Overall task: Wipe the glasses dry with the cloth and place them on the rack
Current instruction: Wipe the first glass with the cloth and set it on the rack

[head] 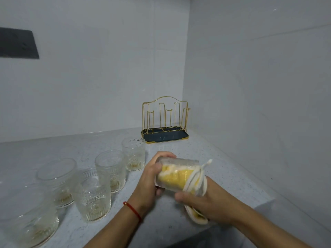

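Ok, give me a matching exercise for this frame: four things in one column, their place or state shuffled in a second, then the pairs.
Things:
1. rack
2. cloth
3. held glass
4. red bracelet

Places or states:
A. lying sideways between both hands
B. in the counter's far corner, pegs bare
C. on the left wrist
D. yellow, stuffed inside a glass

Pairs: 1-B, 2-D, 3-A, 4-C

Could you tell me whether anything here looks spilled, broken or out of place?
Nothing stands out. Five glasses stand upright on the counter, with no visible puddle or chips. The rack sits squarely in the corner, empty. The left hand holds a sixth glass sideways while the right hand works the cloth inside.
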Demonstrator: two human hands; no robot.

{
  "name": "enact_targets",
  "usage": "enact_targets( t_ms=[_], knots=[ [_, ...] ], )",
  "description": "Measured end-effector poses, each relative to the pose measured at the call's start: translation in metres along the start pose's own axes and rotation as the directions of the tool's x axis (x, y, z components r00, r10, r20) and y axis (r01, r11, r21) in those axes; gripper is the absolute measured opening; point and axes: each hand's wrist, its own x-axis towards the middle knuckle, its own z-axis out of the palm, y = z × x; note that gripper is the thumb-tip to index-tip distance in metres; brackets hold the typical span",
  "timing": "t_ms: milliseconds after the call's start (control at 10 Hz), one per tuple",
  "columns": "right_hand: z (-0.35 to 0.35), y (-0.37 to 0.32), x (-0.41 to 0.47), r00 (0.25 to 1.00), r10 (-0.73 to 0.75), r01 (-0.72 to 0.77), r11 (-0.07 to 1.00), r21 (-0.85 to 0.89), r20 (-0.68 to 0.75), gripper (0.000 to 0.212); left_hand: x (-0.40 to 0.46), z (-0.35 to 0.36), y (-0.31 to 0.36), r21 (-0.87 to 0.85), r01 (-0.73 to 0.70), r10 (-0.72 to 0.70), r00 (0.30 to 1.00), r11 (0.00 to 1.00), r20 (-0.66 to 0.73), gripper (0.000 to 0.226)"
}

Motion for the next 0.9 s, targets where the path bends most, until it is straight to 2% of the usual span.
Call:
enact_targets(
  t_ms=[100,200,300,400,500,600,700,800,900],
  knots=[
    [-0.01,0.023,0.012,0.919,-0.371,0.339,0.576,-0.744,0.132,0.01,0.004,0.002,0.002,-0.144,0.412,-0.416,0.909,0.9,0.002,0.049],
    [0.01,0.006,0.005,0.999,-0.029,0.035,0.928,-0.371,0.021,0.037,0.003,-0.001,-0.004,-0.006,0.168,-0.168,0.983,0.986,-0.078,0.045],
    [0.02,-0.011,-0.002,0.885,0.444,-0.415,0.617,0.669,0.139,0.049,0.001,-0.009,-0.007,0.283,-0.303,0.312,0.95,0.91,0.016,0.044],
    [0.013,0.0,-0.001,0.948,0.309,-0.29,0.757,0.586,0.07,0.047,0.001,-0.005,-0.004,0.28,-0.213,0.219,0.976,0.936,0.007,0.043],
    [0.0,0.032,0.006,0.945,-0.324,0.238,0.771,-0.59,-0.043,0.022,0.002,0.003,0.004,-0.036,0.351,-0.352,0.936,0.936,-0.004,0.033],
    [0.006,0.037,0.007,0.922,-0.383,0.297,0.605,-0.739,0.058,0.01,0.002,0.004,0.003,-0.032,0.394,-0.394,0.919,0.919,-0.016,0.036],
    [0.016,0.008,0.0,0.998,0.049,-0.047,0.998,0.037,-0.04,0.027,0.0,0.002,0.002,0.202,-0.168,0.186,0.98,0.965,-0.076,0.039],
    [0.022,-0.007,-0.005,0.909,0.373,-0.374,0.535,0.757,0.186,0.053,0.002,-0.009,-0.004,0.457,-0.409,0.446,0.894,0.79,0.03,0.046],
    [0.02,0.001,-0.009,0.956,0.293,-0.266,0.805,0.531,0.035,0.044,0.001,-0.007,-0.004,0.28,-0.224,0.226,0.974,0.934,0.028,0.042]
  ],
)
